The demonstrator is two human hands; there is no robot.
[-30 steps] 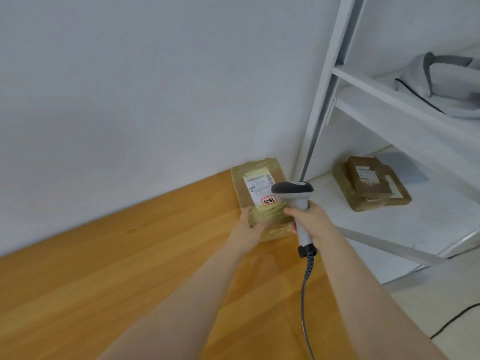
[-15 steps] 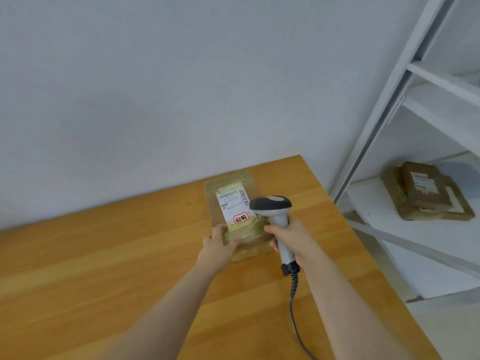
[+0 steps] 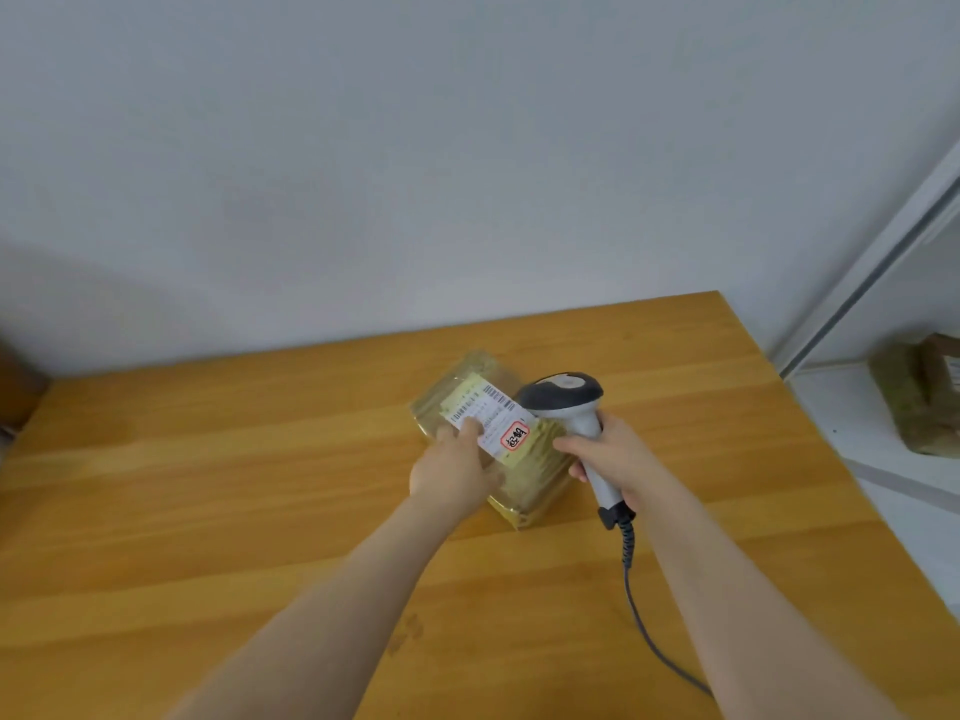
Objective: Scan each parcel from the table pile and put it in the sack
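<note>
Our left hand (image 3: 454, 467) grips the labelled parcel (image 3: 498, 439) on the table (image 3: 208, 485); just right of the parcel, our right hand (image 3: 613, 454) clasps the scanner (image 3: 569, 402).

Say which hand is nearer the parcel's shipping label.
Left. The left hand holds the parcel with fingers on its shipping label; the right hand grips the barcode scanner beside it.

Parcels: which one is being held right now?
The yellowish parcel with the white label, on the wooden table: the left hand holds it beside the scanner. The brown parcels on the white shelf lie untouched.
</note>
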